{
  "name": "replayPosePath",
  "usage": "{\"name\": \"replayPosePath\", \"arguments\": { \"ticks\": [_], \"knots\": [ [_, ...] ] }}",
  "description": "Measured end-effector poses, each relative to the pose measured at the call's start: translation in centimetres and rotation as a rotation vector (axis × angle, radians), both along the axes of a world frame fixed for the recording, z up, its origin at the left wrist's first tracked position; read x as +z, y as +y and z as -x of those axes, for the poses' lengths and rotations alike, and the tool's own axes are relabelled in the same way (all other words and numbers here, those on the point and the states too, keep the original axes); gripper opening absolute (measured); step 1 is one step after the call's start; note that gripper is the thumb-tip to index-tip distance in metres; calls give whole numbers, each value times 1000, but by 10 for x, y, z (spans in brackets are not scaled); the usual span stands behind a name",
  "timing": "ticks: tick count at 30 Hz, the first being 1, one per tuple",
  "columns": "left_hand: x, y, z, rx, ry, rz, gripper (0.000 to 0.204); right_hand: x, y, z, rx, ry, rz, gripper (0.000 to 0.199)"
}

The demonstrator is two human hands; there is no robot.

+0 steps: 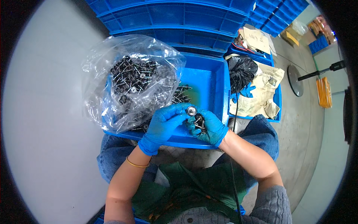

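Both of my hands wear blue gloves and meet over the front of a blue tray [209,71]. My left hand [162,121] is closed, its fingertips at a small round metal part [191,111] with a shiny ring-shaped face. My right hand [212,128] curls around several metal pin-like parts [200,123], and its thumb and forefinger are beside the round part. In the tray's left half lies a clear plastic bag [100,89], spread open over a heap of black and silver pin-like parts [130,74]. More such parts [181,94] lie loose beside the bag.
Stacked blue crates [171,18] rise behind the tray. To the right, another blue bin holds a black plastic bag [242,71] and crumpled paper [264,86]. A thin black cable [234,168] hangs along my right side. Farther right stands a round-based pole [295,81].
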State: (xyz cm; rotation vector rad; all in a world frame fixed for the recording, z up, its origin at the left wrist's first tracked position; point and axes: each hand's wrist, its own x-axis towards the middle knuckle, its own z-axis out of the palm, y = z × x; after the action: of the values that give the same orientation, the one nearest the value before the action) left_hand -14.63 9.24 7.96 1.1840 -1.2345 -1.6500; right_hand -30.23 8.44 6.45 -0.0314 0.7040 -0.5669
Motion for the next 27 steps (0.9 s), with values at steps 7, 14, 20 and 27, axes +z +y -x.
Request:
{"name": "replayPosePath", "arguments": {
  "ticks": [7,14,20,27],
  "knots": [
    [3,0,2,17,-22,-25,19,2,1,-2,1,58,32,20],
    [4,-1,2,-6,-104,-78,16,-3,2,-5,41,54,-6,20],
    [-20,-5,-16,-42,-282,182,16,-4,-7,-2,-1,154,122,24],
    [-5,-7,-23,177,10,129,12,-43,-75,27,27,558,410,21]
  ]
}}
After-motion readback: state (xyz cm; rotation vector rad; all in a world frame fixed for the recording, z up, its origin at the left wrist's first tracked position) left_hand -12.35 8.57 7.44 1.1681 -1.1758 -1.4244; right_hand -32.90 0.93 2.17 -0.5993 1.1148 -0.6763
